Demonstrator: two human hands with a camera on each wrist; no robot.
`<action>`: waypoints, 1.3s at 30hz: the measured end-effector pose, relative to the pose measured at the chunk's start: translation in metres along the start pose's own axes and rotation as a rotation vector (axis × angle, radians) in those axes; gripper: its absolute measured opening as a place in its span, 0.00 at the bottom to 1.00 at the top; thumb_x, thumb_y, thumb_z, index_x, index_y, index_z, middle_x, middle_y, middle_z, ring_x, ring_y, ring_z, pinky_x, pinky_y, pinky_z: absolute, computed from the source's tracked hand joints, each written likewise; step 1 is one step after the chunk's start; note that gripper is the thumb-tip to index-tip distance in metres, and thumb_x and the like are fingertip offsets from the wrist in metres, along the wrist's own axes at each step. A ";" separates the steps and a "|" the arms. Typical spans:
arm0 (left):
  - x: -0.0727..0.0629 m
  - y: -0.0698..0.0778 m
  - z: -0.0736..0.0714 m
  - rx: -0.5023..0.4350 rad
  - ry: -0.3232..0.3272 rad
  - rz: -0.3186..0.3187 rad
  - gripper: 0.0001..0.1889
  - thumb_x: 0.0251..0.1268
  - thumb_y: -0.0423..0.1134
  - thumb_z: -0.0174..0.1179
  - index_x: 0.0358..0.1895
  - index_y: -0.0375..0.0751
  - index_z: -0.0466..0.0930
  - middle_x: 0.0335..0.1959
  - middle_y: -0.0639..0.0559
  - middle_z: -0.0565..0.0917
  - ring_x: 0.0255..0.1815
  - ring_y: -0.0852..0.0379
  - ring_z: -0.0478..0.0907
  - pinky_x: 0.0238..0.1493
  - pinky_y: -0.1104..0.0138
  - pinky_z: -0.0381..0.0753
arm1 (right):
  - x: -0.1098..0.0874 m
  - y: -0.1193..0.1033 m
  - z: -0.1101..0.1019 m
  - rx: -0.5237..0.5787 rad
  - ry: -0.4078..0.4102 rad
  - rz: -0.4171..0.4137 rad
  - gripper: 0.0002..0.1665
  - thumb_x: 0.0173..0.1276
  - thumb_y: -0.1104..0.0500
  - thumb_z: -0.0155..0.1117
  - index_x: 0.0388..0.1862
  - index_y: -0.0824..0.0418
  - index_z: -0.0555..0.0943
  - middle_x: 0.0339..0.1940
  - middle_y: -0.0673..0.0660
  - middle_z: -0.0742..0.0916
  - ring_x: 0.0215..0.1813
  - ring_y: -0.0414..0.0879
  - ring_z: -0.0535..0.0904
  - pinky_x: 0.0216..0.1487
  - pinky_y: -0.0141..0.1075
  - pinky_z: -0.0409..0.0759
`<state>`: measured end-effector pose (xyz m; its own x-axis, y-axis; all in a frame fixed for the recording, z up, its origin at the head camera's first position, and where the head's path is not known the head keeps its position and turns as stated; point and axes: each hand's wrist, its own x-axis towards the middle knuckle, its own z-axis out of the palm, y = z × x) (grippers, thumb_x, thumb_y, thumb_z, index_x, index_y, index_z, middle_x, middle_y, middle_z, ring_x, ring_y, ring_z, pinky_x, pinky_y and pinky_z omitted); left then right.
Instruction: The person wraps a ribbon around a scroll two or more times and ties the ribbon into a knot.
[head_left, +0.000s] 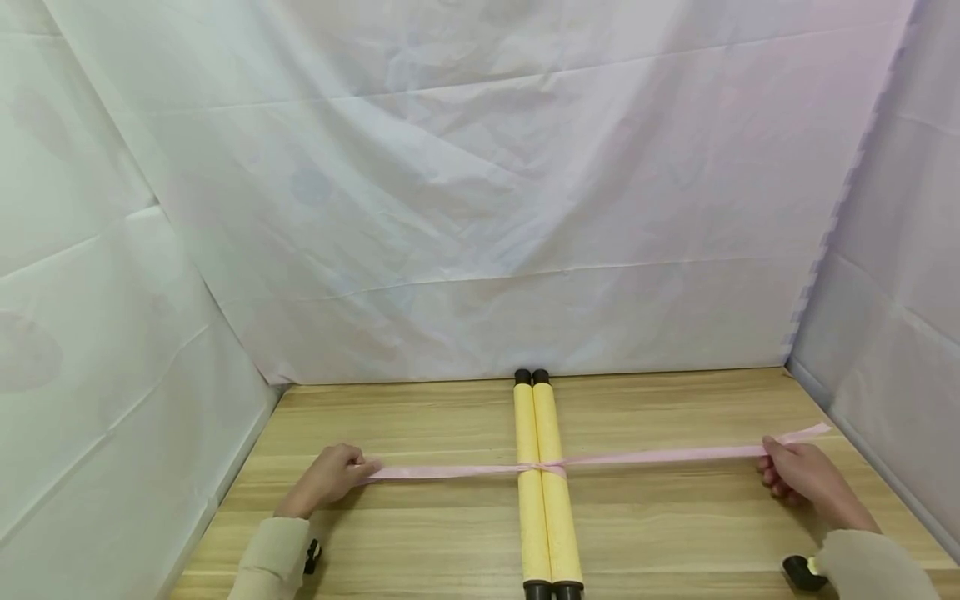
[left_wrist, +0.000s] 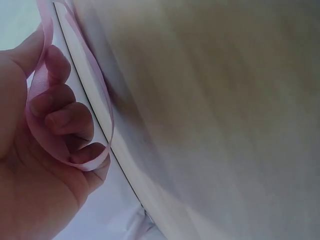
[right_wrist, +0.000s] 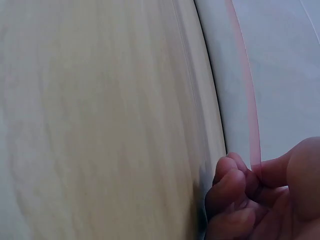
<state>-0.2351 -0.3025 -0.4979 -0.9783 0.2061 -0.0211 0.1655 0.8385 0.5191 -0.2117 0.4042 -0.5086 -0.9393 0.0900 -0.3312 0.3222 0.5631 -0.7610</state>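
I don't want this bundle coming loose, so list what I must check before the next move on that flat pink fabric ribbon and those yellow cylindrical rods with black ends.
1. Left hand grips the flat pink fabric ribbon: ok.
2. Right hand pinches it near its free end: ok.
3. Yellow cylindrical rods lie side by side: ok.
4. Ribbon passes around both rods: ok.
5. Ribbon runs straight on both sides: ok.
6. Crossing securely knotted: cannot tell, too small.
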 end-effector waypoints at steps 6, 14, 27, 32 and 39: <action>-0.003 -0.007 -0.004 0.008 0.017 0.006 0.21 0.67 0.49 0.64 0.19 0.46 0.70 0.20 0.58 0.68 0.24 0.62 0.64 0.28 0.69 0.64 | -0.001 0.001 0.000 -0.014 -0.004 0.004 0.35 0.81 0.43 0.29 0.33 0.65 0.78 0.22 0.49 0.80 0.22 0.40 0.74 0.24 0.35 0.72; -0.011 -0.014 -0.010 0.067 0.049 -0.024 0.19 0.66 0.49 0.65 0.21 0.46 0.70 0.19 0.58 0.68 0.23 0.61 0.64 0.29 0.68 0.65 | -0.001 0.003 -0.003 -0.032 0.002 0.028 0.34 0.81 0.44 0.32 0.31 0.64 0.79 0.22 0.48 0.80 0.21 0.40 0.73 0.22 0.35 0.72; -0.014 0.007 -0.025 0.246 0.077 -0.188 0.16 0.69 0.47 0.61 0.45 0.35 0.81 0.44 0.37 0.80 0.49 0.36 0.75 0.48 0.32 0.64 | -0.013 -0.029 -0.001 -0.207 -0.109 -0.008 0.34 0.79 0.40 0.44 0.23 0.63 0.80 0.15 0.50 0.78 0.18 0.40 0.68 0.19 0.32 0.67; -0.008 0.040 -0.021 0.253 0.054 -0.083 0.23 0.70 0.45 0.60 0.58 0.28 0.77 0.55 0.28 0.76 0.57 0.29 0.71 0.50 0.31 0.68 | -0.016 -0.057 0.012 -0.200 -0.161 -0.112 0.30 0.80 0.43 0.46 0.33 0.66 0.80 0.18 0.52 0.76 0.20 0.42 0.67 0.19 0.33 0.67; 0.019 0.086 0.005 0.009 -0.019 0.082 0.20 0.72 0.42 0.59 0.56 0.28 0.79 0.55 0.35 0.80 0.57 0.36 0.77 0.57 0.44 0.75 | -0.014 -0.099 0.047 -0.192 -0.194 -0.349 0.24 0.80 0.48 0.50 0.41 0.68 0.81 0.29 0.56 0.81 0.28 0.45 0.74 0.27 0.37 0.75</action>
<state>-0.2392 -0.2242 -0.4582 -0.9590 0.2835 0.0054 0.2461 0.8228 0.5123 -0.2246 0.3086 -0.4547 -0.9424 -0.2784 -0.1854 -0.0552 0.6763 -0.7345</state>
